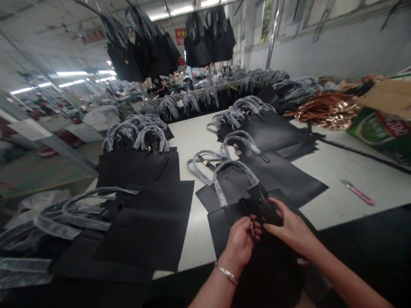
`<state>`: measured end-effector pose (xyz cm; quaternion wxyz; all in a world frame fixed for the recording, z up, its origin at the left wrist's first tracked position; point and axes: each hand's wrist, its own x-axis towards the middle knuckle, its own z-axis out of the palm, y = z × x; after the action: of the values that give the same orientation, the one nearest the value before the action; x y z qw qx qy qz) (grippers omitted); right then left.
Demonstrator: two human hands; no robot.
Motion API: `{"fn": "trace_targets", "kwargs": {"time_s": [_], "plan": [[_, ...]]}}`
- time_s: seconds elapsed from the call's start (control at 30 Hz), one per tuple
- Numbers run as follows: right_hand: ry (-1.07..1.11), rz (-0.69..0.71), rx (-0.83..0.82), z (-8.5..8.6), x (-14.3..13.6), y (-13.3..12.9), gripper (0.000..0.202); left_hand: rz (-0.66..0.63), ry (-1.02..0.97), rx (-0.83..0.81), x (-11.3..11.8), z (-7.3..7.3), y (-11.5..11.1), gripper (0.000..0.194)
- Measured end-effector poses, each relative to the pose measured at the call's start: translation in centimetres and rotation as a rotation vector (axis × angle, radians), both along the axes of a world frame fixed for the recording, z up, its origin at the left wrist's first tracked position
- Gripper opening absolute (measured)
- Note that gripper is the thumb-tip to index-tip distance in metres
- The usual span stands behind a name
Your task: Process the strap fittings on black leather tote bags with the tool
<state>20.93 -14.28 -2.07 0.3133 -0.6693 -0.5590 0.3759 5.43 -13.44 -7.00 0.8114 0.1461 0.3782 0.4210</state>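
A black leather bag panel (221, 231) with a plastic-wrapped handle (236, 164) lies at the table's front edge, its right part bent up. My right hand (290, 226) is closed round that folded black part, thumb below and fingers behind. Just left of it, my left hand (240, 241) pinches a narrow black strap that carries a small metal piece (252, 226). The strap's lower end is hidden by the fingers. Behind them, another black panel (221, 188) with a wrapped handle and gold buckle (206, 162) lies on the white table (195, 239).
Stacked black panels (144, 226) with wrapped handles cover the left side. More panels (266, 132) lie at the back right. Pink-handled thread snips (358, 192) rest to the right, near brown straps (327, 109) and a green carton (382, 132). Black bags (208, 42) hang overhead.
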Motion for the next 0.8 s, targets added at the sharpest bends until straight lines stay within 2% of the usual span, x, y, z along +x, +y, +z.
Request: {"fn": "trace_targets", "kwargs": {"time_s": [0.07,0.17,0.33,0.47,0.67,0.8], "plan": [[0.108,0.017,0.001,0.5,1.1,-0.7,0.077,0.054,0.018,0.057,0.3,-0.2,0.1,0.028],[0.231,0.058,-0.118,1.8,2.6,-2.0,0.084,0.132,0.105,0.163,0.9,-0.6,0.0,0.034],[0.302,0.191,-0.356,3.6,3.4,-4.2,0.080,0.119,0.180,0.349,1.5,-0.4,-0.4,0.036],[0.365,0.255,-0.410,3.5,2.6,-4.0,0.076,0.093,0.246,0.492,1.2,0.0,-0.5,0.028],[0.342,0.124,-0.292,3.5,2.4,-2.4,0.086,0.093,0.246,0.385,1.0,-0.7,-0.2,0.029],[0.353,0.262,-0.405,3.4,2.8,-3.0,0.083,0.064,0.318,0.503,1.1,-0.7,-0.3,0.022]]}}
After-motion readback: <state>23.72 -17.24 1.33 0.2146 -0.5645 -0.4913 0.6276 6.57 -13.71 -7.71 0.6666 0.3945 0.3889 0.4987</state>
